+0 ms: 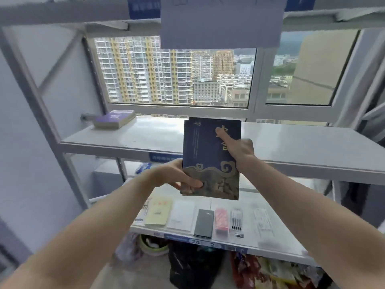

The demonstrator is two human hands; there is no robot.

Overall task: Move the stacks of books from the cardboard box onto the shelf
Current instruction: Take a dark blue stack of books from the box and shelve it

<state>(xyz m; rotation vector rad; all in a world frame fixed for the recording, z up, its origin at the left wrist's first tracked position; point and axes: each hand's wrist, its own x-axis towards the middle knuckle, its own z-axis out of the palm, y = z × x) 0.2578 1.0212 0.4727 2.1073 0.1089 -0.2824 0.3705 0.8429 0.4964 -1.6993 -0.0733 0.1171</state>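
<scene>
A small stack of dark blue books (208, 151) with gold wave patterns hangs in the air in front of the grey shelf board (129, 136). My left hand (177, 176) grips the stack's lower left corner, thumb on the cover. My right hand (237, 147) grips the right edge, its thumb lying across the cover. A purple book stack (113, 119) lies flat at the shelf's back left corner. The cardboard box is out of view.
A lower shelf (270, 245) carries flat packets, a black case, a pink pack and pens. Bags and a green bowl sit on the floor beneath. A window lies behind the shelf, a paper sheet (220, 21) hangs from the upper board, and grey uprights frame the left side.
</scene>
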